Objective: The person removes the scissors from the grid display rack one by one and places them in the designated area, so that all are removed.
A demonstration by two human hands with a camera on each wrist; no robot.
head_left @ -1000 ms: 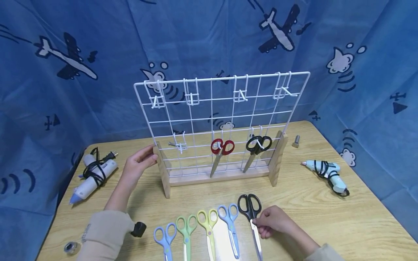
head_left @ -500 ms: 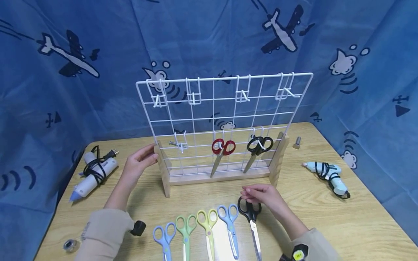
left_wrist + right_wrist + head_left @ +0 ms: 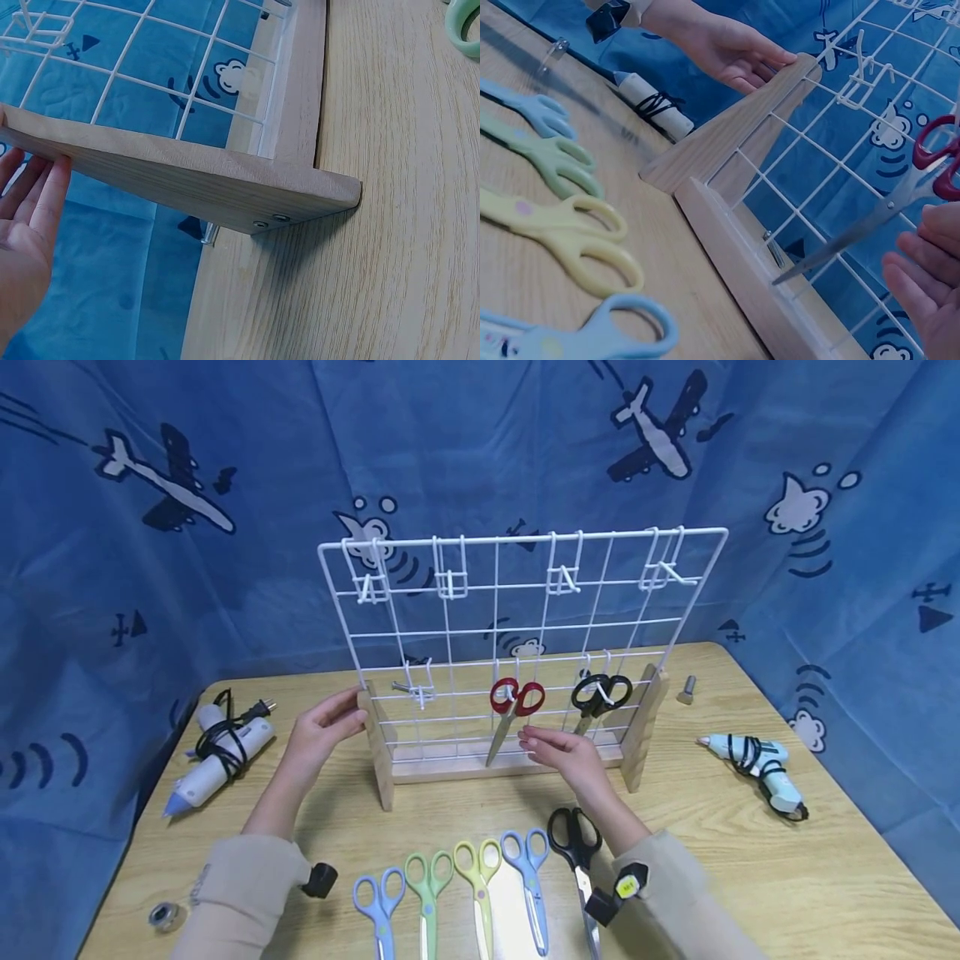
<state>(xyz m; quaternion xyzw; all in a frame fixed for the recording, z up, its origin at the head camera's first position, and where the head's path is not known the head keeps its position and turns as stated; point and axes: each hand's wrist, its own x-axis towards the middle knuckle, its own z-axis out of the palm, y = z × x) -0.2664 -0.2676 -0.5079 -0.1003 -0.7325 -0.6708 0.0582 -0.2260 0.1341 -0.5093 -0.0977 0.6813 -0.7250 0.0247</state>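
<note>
My left hand (image 3: 324, 731) pinches the top of the left wooden side support (image 3: 187, 161) of a white wire grid rack (image 3: 525, 628). My right hand (image 3: 566, 756) holds nothing; its fingers are extended just right of the blades of the red-handled scissors (image 3: 517, 697). These scissors hang blades down on a lower hook of the grid. In the right wrist view the fingers (image 3: 911, 289) lie close beside the blades; I cannot tell whether they touch. Black-handled scissors (image 3: 602, 692) hang on the hook to the right, their blades partly hidden by my right hand.
Blue (image 3: 378, 902), green (image 3: 428, 885), yellow (image 3: 477, 868), another blue (image 3: 527, 864) and black scissors (image 3: 573, 842) lie in a row in front. A white glue gun (image 3: 221, 760) lies left, a pale-blue one (image 3: 757, 764) right. Bare hooks (image 3: 451, 583) hang along the grid's top.
My right hand has left the black scissors on the table and moved up and left to the hanging red-handled scissors. The left hand has stayed at the support.
</note>
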